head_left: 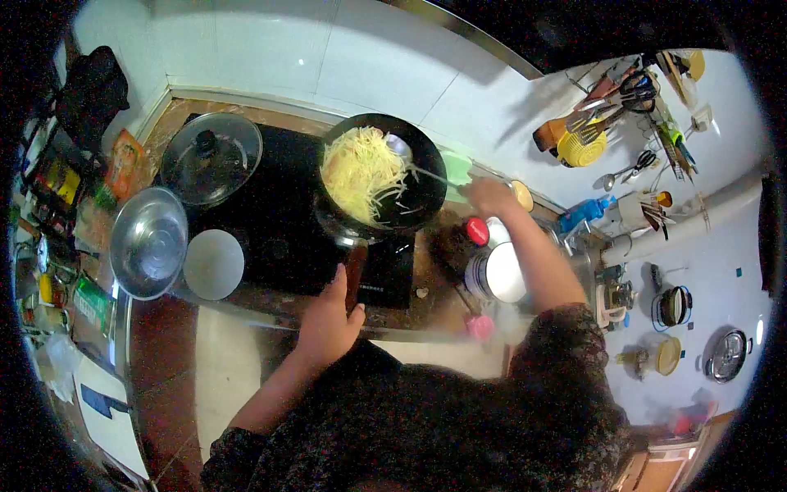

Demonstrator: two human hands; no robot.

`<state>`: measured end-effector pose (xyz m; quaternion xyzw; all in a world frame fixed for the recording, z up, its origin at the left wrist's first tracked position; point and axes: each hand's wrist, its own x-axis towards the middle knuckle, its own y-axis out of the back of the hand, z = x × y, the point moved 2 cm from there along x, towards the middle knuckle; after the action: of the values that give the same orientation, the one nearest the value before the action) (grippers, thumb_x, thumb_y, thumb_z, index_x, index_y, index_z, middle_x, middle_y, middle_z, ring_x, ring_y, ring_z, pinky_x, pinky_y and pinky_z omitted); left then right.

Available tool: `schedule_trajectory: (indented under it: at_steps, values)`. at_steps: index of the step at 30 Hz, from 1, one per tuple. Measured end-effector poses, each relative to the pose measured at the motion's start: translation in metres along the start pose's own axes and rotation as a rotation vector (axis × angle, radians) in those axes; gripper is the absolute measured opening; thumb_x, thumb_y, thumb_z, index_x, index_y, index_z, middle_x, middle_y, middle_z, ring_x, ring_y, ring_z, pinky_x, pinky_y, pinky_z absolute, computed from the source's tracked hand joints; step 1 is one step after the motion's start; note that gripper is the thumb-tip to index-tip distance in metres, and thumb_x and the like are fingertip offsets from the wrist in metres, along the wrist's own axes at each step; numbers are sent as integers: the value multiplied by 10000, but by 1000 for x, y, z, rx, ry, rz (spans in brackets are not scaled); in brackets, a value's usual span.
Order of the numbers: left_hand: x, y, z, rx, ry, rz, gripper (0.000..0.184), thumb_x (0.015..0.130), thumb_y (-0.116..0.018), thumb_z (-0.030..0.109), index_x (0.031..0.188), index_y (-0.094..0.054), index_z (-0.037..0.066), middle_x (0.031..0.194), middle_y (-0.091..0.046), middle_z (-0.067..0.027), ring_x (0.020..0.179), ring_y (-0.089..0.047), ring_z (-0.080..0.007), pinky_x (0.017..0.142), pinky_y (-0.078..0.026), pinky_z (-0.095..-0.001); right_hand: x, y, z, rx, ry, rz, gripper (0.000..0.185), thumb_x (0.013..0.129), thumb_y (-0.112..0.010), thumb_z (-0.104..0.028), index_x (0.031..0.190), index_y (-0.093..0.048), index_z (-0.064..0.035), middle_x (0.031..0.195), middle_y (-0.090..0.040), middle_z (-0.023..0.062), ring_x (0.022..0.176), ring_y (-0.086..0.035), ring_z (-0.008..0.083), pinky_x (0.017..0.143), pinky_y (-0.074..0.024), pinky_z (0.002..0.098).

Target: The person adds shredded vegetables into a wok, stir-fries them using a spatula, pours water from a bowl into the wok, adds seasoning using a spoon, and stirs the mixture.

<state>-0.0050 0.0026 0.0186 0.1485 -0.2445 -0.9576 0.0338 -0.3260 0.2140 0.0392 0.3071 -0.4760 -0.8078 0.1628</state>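
A dark wok (pixel 422 197) sits on the black stovetop (pixel 283 246), with a heap of pale yellow shreds (pixel 359 172) in its left part. My left hand (pixel 329 322) is closed round the wok's brown handle (pixel 355 275), which points toward me. At the wok's right, my right hand (pixel 490 198) grips the end of a metal ladle (pixel 432 175); its bowl rests inside the wok beside the shreds. Just below my right hand are a red-lidded container (pixel 478 230) and a white container (pixel 504 273). A light green item (pixel 456 168) lies behind the ladle's handle.
Left of the wok are a glass lid (pixel 211 168), a metal basin (pixel 148 244) and a white bowl (pixel 214 264). Packets and jars line the far left. Utensils (pixel 584 127) hang on the right wall, near a blue bottle (pixel 584 214). A pink item (pixel 479 327) lies at the front edge.
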Motion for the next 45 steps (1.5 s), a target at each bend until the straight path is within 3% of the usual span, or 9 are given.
schedule_trajectory:
  at_steps: [2,4,13,22,27,28,35,43,45]
  values:
    - [2,-5,-5,2,-20,21,710,826,-557,208,1374,-164,-14,1259,-412,-296,1155,-429,-410,979,-345,-418,9,6,-13,-16,214,-9,417,861,-415,-410,931,-640,-67,963,-628,163,888,-608,355,751,-486,444]
    - [3,-5,-7,10,-37,40,710,827,-554,211,1377,-161,-7,1260,-410,-298,1157,-426,-412,981,-345,-419,0,18,-26,482,-144,62,456,862,-417,-443,879,-642,-47,922,-632,173,875,-605,362,745,-482,455]
    - [0,-3,-3,14,-23,-13,730,847,-543,255,1371,-129,-40,1266,-400,-304,1155,-427,-417,968,-357,-419,-111,97,-66,17,-82,278,378,866,-454,-421,849,-627,-86,746,-622,173,705,-608,317,781,-418,434]
    - [0,-7,-11,9,-91,84,806,820,-598,340,1369,-151,-44,868,-591,-280,630,-589,-346,619,-480,-412,-186,104,-65,82,-126,345,223,831,-552,-335,919,-601,-136,686,-625,99,649,-601,285,686,-410,405]
    - [-1,-6,-17,4,-138,142,810,819,-595,366,1370,-160,-38,808,-591,-255,644,-586,-348,628,-475,-414,-204,133,-48,334,-218,221,223,807,-596,-285,978,-647,-150,811,-653,105,771,-620,278,794,-440,417]
    - [-3,-4,-16,6,-139,138,810,819,-595,366,1370,-160,-38,808,-591,-255,644,-586,-348,628,-475,-414,-204,134,-45,176,-71,280,221,829,-557,-331,959,-654,-181,780,-645,104,693,-614,295,639,-472,396]
    - [-2,-4,-16,39,-123,88,693,859,-547,313,1365,-208,-17,1150,-496,-301,1033,-523,-401,892,-410,-416,-133,78,-72,-79,-152,38,207,816,-528,-315,940,-639,-193,770,-646,123,710,-639,273,650,-493,417]
    - [-8,5,-2,-49,5,-6,666,868,-532,292,1358,-218,-32,1278,-411,-279,1178,-416,-396,991,-328,-400,-136,93,-36,108,-205,242,291,830,-522,-352,1095,-601,-260,773,-644,127,703,-636,300,628,-502,423]
    - [-7,3,-3,-40,-18,8,663,869,-528,287,1358,-217,-35,1291,-399,-274,1199,-397,-384,1004,-312,-393,-137,106,-38,201,-351,253,286,816,-560,-353,1044,-632,-197,874,-636,155,789,-614,328,694,-488,406]
